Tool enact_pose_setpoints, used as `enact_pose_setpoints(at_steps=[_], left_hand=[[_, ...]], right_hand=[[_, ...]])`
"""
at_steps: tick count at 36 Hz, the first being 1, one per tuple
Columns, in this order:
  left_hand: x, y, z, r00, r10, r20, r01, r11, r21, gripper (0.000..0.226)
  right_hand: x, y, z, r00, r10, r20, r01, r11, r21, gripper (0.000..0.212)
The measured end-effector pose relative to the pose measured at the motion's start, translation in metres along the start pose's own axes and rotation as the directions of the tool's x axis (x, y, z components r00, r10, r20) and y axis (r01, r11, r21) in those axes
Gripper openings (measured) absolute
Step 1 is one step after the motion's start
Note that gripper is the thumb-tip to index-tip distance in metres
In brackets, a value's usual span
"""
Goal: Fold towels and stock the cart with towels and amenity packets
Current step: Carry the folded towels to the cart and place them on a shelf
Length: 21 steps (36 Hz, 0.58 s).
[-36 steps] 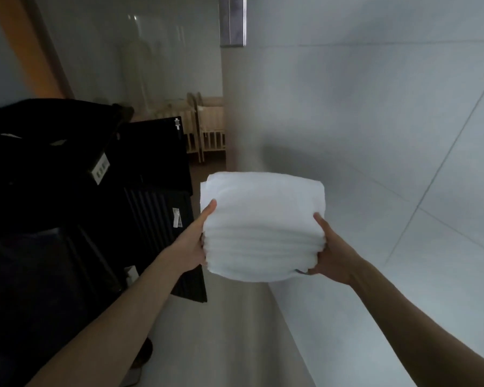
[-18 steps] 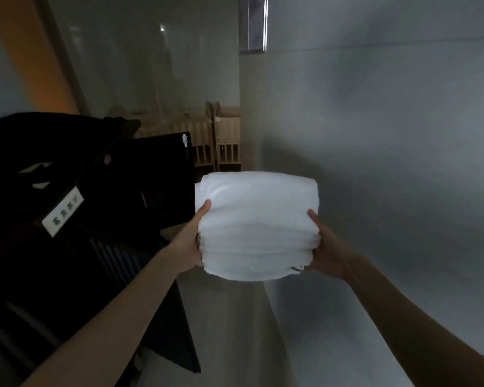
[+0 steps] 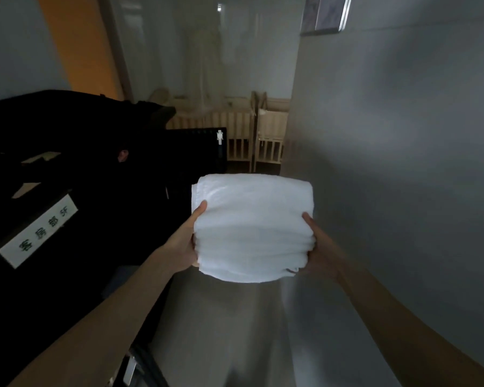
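A stack of folded white towels (image 3: 253, 227) hangs in the air in the middle of the view. My left hand (image 3: 186, 241) presses its left side, thumb up along the edge. On the opposite side my right hand (image 3: 319, 250) clamps it, fingers tucked underneath. The black housekeeping cart (image 3: 67, 191) fills the left side, with a white label (image 3: 38, 233) on its dark front. The towels sit to the right of the cart, apart from it. The cart's shelves are too dark to make out.
A grey wall (image 3: 403, 163) runs close along the right. Wooden cribs (image 3: 252, 135) stand at the far end of the narrow corridor. An orange wall panel (image 3: 78, 46) rises at the upper left. Pale floor (image 3: 229, 331) shows below the towels.
The view has swung left and closer to the cart; its white label is now larger and nearer. Both hands keep the same hold on the towel stack.
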State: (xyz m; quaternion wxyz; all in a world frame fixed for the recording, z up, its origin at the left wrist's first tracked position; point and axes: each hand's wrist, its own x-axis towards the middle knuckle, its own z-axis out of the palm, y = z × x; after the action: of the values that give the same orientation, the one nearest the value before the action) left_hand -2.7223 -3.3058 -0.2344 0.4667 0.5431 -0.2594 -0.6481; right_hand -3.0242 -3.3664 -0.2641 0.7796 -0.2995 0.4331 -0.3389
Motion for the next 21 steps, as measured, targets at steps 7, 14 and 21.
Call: enact_pose_setpoints(at_steps=[7,14,21], left_hand=[[0.090,0.047,-0.034,1.000,0.011,-0.019,-0.012,0.997,-0.073,0.077],[0.137,0.071,-0.089,0.992,-0.022,-0.124,-0.001,0.983,-0.182,0.082],[0.163,0.068,-0.141,0.974,-0.049,-0.222,-0.027,0.945,-0.326,0.087]], right_hand=[[0.108,-0.053,0.027,0.997,0.034,0.070,-0.032,0.999,-0.030,0.093],[0.223,-0.079,0.059,0.968,0.141,0.206,-0.121,0.987,-0.104,0.074],[0.307,-0.073,0.109,0.961,0.211,0.179,-0.164,0.955,-0.248,0.071]])
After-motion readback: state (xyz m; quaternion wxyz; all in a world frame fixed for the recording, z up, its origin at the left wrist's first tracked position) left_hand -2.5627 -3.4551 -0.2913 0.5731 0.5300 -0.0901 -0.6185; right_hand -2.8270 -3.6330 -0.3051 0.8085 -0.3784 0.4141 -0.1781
